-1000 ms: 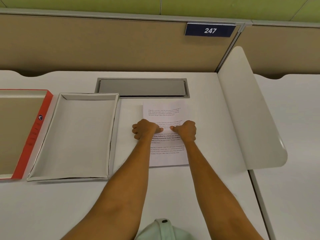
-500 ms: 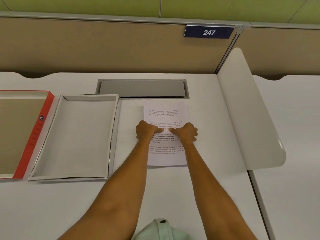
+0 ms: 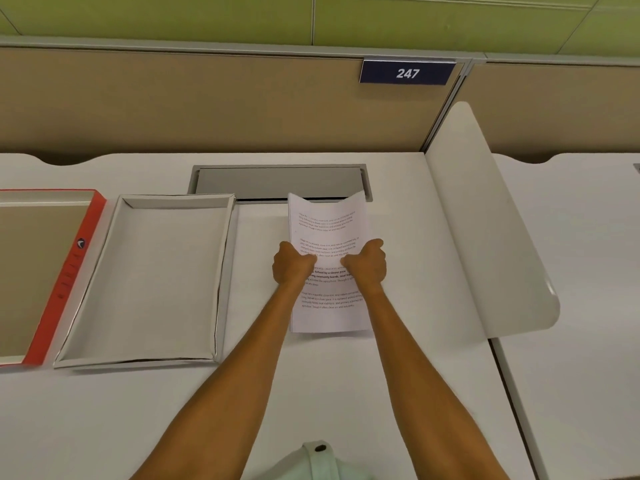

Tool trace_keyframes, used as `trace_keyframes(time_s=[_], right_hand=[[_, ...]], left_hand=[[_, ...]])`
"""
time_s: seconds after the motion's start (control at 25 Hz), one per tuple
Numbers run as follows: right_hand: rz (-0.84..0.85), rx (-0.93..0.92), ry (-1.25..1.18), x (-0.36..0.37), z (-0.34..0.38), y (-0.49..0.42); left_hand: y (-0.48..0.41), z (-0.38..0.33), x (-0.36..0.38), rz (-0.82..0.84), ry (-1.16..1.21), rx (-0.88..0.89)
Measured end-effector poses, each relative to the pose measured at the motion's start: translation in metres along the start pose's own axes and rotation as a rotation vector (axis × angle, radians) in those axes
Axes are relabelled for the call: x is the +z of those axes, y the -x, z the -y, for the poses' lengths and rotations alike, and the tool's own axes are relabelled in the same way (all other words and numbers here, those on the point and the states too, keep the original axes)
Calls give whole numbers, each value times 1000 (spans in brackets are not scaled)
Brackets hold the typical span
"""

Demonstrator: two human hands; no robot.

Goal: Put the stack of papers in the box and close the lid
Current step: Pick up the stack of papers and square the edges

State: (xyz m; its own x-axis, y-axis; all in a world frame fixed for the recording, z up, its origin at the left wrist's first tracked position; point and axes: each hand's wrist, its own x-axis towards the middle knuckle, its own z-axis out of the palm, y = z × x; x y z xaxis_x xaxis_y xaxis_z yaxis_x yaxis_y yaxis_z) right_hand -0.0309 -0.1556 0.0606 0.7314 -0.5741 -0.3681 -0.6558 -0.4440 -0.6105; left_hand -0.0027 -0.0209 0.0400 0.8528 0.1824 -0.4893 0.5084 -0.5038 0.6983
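Observation:
A stack of printed white papers [image 3: 327,223] is held just above the white desk, its far edge bowed downward in the middle. My left hand [image 3: 292,266] grips its left edge and my right hand [image 3: 367,263] grips its right edge, thumbs on top. The open white box [image 3: 221,271] lies empty to the left of the papers. Its red lid [image 3: 74,268] lies upside down at the far left, partly out of frame.
A grey cable hatch [image 3: 277,180] is set into the desk behind the papers. A curved white divider [image 3: 485,220] stands to the right, with another desk beyond it. A tan partition with a "247" sign [image 3: 407,73] closes off the back.
Both hands have closed on the sides of the papers and lifted the stack off the desk; before, they rested on top of it as it lay flat.

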Motion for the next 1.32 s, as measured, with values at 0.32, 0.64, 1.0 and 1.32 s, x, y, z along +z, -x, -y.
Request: trace_keyframes(time_s=[0.32,0.64,1.0,1.32], right_hand=[[-221,-261,-584,-39,14,24],[-156,-344,-865,-34,-9,40],[-74,-373,-799,-25,-34,28],[-1,-406,-738,-39,-35,10]], left_hand=[[44,-36,-32,-84,521,378],[59,-14,-30,-69,610,566],[50,8,-25,-47,549,531],[31,8,-37,61,514,519]])
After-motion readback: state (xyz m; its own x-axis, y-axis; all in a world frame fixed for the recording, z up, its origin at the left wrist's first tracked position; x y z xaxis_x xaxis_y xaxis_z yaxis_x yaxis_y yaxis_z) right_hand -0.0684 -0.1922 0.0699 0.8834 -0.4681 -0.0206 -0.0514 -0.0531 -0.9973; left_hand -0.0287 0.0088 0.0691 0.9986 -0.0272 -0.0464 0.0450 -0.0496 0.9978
